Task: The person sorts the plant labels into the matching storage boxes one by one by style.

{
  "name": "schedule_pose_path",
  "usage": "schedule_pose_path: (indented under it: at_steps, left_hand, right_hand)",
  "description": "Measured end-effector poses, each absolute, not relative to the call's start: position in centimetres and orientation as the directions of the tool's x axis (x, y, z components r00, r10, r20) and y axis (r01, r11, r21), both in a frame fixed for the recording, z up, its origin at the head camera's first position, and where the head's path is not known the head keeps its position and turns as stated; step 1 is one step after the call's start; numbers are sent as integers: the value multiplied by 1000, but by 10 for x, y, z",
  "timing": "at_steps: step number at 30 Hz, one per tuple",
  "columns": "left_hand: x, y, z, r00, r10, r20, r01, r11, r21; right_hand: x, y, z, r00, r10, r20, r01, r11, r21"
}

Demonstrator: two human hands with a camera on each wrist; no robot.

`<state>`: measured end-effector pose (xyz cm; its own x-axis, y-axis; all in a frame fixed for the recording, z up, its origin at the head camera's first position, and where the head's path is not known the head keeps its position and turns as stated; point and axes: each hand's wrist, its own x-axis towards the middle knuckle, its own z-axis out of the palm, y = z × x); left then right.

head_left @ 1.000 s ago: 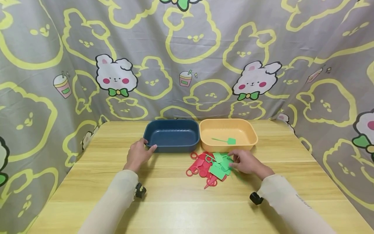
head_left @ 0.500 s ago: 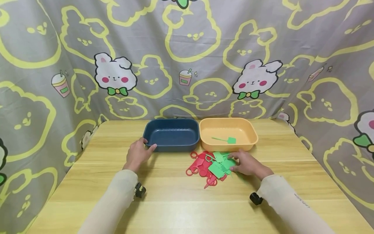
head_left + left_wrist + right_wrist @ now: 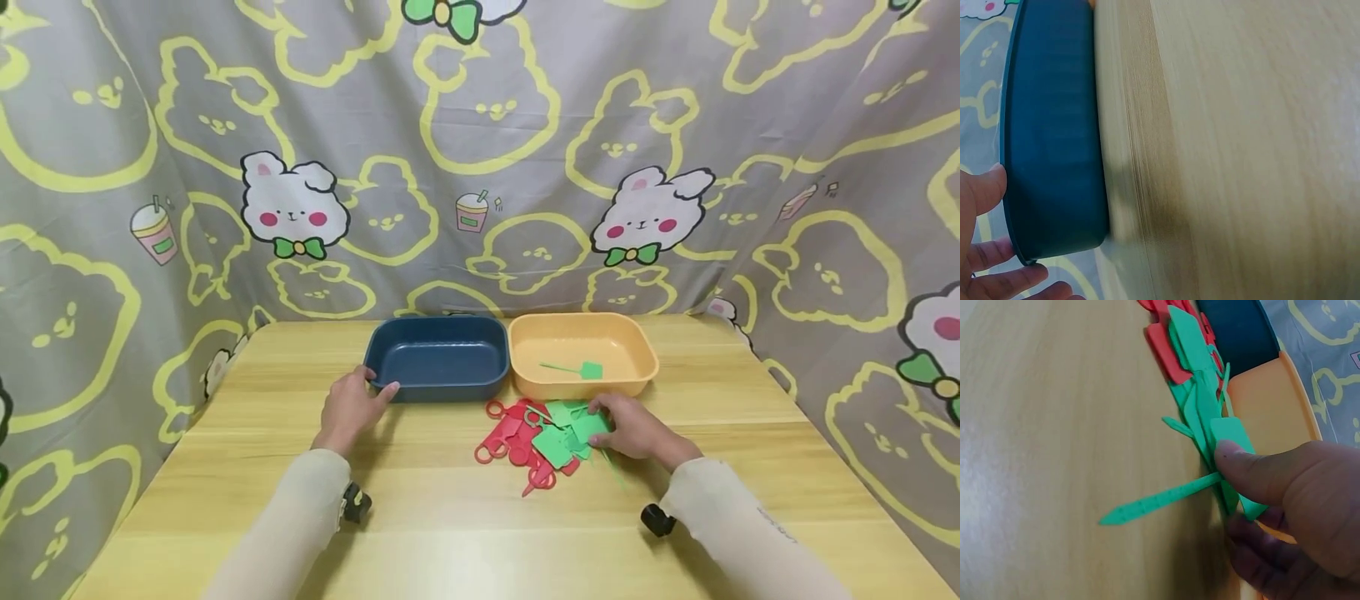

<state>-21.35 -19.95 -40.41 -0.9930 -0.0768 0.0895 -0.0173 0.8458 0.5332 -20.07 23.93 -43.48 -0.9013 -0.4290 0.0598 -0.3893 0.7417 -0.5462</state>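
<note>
Shifted since a second ago, one green tag (image 3: 590, 427) is pinched by the right hand (image 3: 633, 427) at the edge of the pile (image 3: 553, 447) before the orange bin (image 3: 555, 388), the left hand (image 3: 351, 410) gripping the blue bin (image 3: 450, 392); overlap could drag neighbours along.

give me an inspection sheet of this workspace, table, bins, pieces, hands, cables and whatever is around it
Surface: wood-grain tabletop, no spills seen
Job's things: blue bin and yellow-orange bin side by side; a long-stemmed green piece lies in the yellow-orange one; red pieces and green pieces overlap in a pile in front; exact count hidden
Clutter: nothing seen
Left hand: thumb and fingers of the left hand touch the blue bin's near left corner
Right hand: the right hand pinches a green tag at the pile
Cables: nothing seen
Surroundings: grey patterned curtain behind and at both sides
</note>
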Motion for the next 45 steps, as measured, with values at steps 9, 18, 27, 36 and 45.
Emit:
schedule_pose_path:
  at_steps: [9,18,27,36,45]
  left_hand:
    - [-227,-191,-394,-990,-86,109,-14,842,540]
    - [-220,-199,-399,-993,-90,75,-37,847,530]
    - [-218,-200,-403,-993,-95,72,-43,848,528]
    - [-215,-200,-404,-993,-100,59,-54,846,531]
    - [-212,-201,-405,-993,-99,64,-50,845,532]
  right_hand:
    - [-211,249,-415,-913,-390,122,-372,672,-640]
    - [-207,242,-419,-926,-357,120,-325,598,-732]
    - [-206,239,-416,-938,-297,179,-330,603,-726]
    - [-206,240,-411,-945,-270,183,-317,632,-707]
    - [-208,241,-407,-945,-245,217,-327,669,-667]
